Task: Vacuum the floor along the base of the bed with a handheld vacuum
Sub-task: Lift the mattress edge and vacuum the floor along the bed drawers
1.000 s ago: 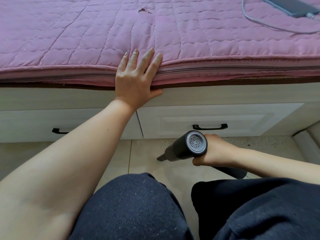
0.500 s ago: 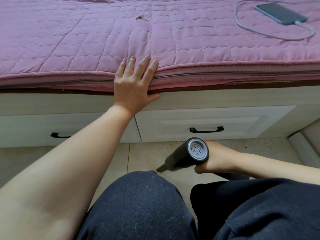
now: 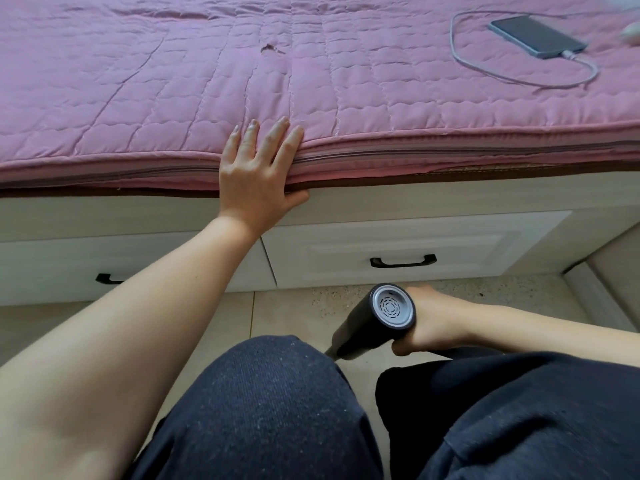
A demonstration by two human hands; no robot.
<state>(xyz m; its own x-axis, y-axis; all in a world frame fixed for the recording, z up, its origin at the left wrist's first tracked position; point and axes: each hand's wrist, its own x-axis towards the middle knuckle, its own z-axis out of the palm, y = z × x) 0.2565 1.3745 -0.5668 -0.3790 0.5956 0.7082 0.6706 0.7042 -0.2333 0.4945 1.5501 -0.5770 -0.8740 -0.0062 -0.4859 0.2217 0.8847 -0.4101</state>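
The bed [image 3: 381, 112] has a pink quilted cover and a white base with drawers [image 3: 398, 251]. My left hand [image 3: 258, 174] lies flat on the bed's front edge, fingers spread, holding nothing. My right hand [image 3: 431, 323] grips the black handheld vacuum [image 3: 374, 323] low over the beige tiled floor [image 3: 287, 317]. The vacuum's grey vented rear cap faces the camera. Its nozzle points down and left, its tip hidden behind my left knee [image 3: 273, 386]. Dark specks lie on the floor strip just under the right drawer.
A phone [image 3: 536, 36] with a looped grey cable [image 3: 519, 77] lies on the bed at the far right. Black handles [image 3: 403, 261] sit on the drawers. A pale cabinet edge [image 3: 595, 299] closes the floor on the right. My dark-trousered knees fill the foreground.
The vacuum and my right hand have drifted toward my knees, with the nozzle tip now behind my left knee. The view has tilted up, showing more bed and the phone. My left hand stays put.
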